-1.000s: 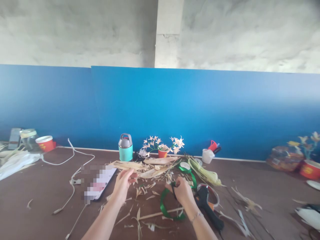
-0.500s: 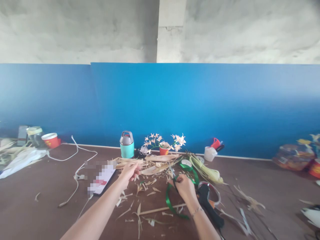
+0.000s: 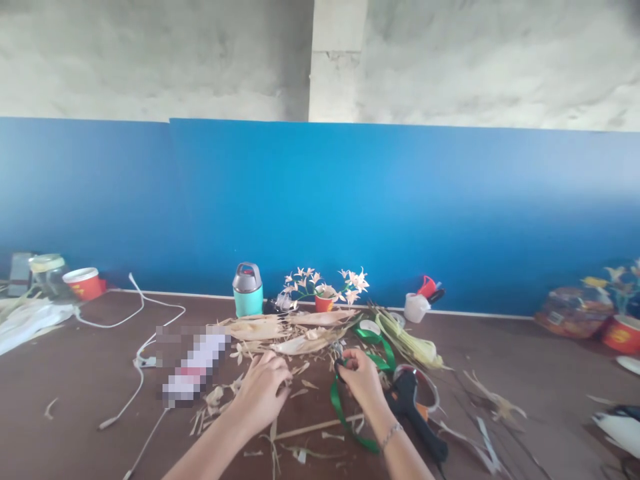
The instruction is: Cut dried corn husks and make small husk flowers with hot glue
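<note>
My right hand [image 3: 361, 380] grips a pair of scissors [image 3: 340, 365] by the black handles; the short visible part of the blades points away from me. Green ribbon [image 3: 337, 400] hangs and curls just beside this hand. My left hand [image 3: 267, 383] is low over the table, its fingers curled inward and pointing down among pale husk scraps [image 3: 303, 392]. Whatever its fingertips may hold is hidden. Just beyond both hands lie dried corn husks [image 3: 305, 341]. A black glue gun [image 3: 413, 407] rests right of my right wrist.
A turquoise flask [image 3: 249, 293] and a red cup of husk flowers [image 3: 324, 303] stand near the blue partition [image 3: 300, 200]. At left lie a phone [image 3: 197, 367] and white cables [image 3: 141, 387]. Green-yellow husks [image 3: 407, 340] and a white cup [image 3: 417, 308] sit right.
My left hand has drawn back toward me from the husk pile, down to the scraps. My right hand has shifted slightly left, still holding the scissors. The view has turned slightly.
</note>
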